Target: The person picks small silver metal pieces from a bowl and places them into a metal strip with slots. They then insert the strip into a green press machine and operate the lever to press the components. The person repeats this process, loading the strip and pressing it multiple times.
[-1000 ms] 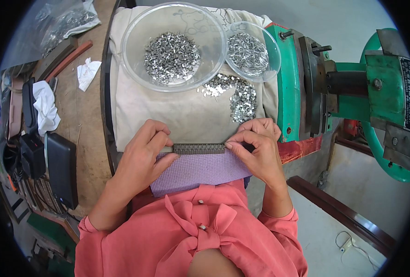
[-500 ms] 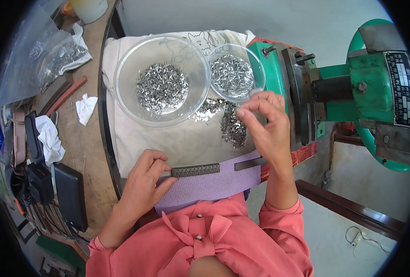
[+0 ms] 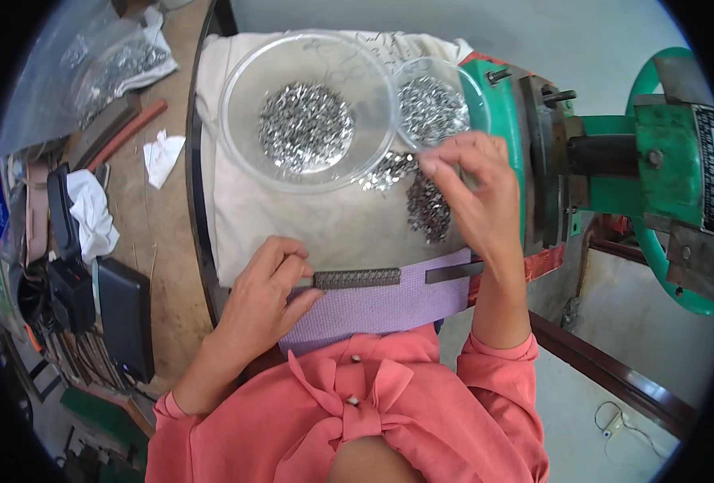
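Note:
My left hand point(image 3: 270, 291) pinches the left end of a dark ridged metal bar point(image 3: 357, 278) between thumb and fingers. That bar lies along a purple woven mat point(image 3: 349, 310). My right hand point(image 3: 481, 181) hovers over a heap of dark small metal pieces point(image 3: 427, 211), near the rim of the smaller clear bowl point(image 3: 477, 88). Its thumb and forefinger are pressed together; anything between them is too small to make out. Shiny metal pieces point(image 3: 433, 109) fill the bottom of that bowl. Brighter loose pieces point(image 3: 389, 171) lie beside the heap.
A large clear tub point(image 3: 236, 129) of small metal parts stands on the pale cloth point(image 3: 252, 221). A flat dark bar point(image 3: 451, 274) lies on the mat's right side. To the right is a green machine point(image 3: 606, 141) with a handwheel. The wooden bench point(image 3: 168, 241) at left holds clutter.
The whole view has shifted, with the tubs now higher and farther right in the picture. Both hands keep nearly the same places and finger poses.

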### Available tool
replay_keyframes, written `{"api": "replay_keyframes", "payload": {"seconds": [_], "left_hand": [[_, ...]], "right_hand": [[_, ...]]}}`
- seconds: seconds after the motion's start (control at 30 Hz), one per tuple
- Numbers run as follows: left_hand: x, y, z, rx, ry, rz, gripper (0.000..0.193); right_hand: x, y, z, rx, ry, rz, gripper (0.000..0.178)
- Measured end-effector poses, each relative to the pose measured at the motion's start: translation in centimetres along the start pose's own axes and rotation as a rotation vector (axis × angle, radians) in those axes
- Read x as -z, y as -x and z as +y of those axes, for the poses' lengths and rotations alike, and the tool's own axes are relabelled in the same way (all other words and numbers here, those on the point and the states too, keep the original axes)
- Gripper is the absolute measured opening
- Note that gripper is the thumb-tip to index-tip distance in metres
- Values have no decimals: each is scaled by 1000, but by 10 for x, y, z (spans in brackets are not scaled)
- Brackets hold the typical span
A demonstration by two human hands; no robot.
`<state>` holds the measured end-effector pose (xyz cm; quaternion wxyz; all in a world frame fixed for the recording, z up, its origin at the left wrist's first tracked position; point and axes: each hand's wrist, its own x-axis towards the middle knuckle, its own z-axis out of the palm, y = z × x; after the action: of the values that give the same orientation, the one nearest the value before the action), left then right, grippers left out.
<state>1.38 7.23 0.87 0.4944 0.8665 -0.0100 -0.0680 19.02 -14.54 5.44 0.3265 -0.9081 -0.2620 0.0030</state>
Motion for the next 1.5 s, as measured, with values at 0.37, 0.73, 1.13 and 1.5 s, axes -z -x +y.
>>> {"api": "replay_keyframes", "payload": {"seconds": [0.37, 0.73, 1.13, 1.5], "left_hand": [[0, -1, 1, -48, -29, 7, 32], [0, -2, 1, -107, -59, 34, 33], [-2, 1, -1, -53, -56, 27, 33], [-3, -1, 0, -43, -37, 19, 32]], "right_hand": [[-3, 72, -19, 11, -85, -167, 15], [-24, 81, -18, -4, -58, -293, 16], [-24, 78, -17, -2, -87, -247, 14], [-5, -13, 3, 124, 51, 346, 8]]}}
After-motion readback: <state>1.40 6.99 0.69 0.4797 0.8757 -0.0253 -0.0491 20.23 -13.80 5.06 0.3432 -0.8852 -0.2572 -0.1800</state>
